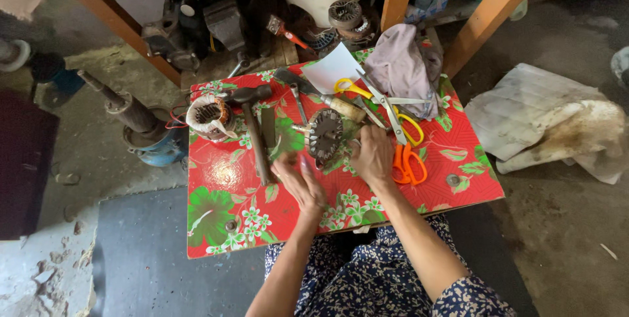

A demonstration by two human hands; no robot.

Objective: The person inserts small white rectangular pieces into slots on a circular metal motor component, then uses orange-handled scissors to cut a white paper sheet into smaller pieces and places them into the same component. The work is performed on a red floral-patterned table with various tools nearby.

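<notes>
Head view: forearms reach over the flower-patterned surface (223, 225). Left hand (300, 183) lies spread and blurred, holding nothing, just below the round rotor (324, 135), perhaps to steady it. Right hand (372, 155), fingers curled, touches its right edge. Rotor's shaft, its long axis, points left toward the hammer (254, 127); scissors (407, 163) lie right.

Left hand (298, 179) motion-blurred

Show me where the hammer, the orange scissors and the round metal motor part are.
hammer (257, 140), head view, wooden handle
orange scissors (409, 163), head view, handle loops
round metal motor part (324, 133), head view, flat face
</notes>
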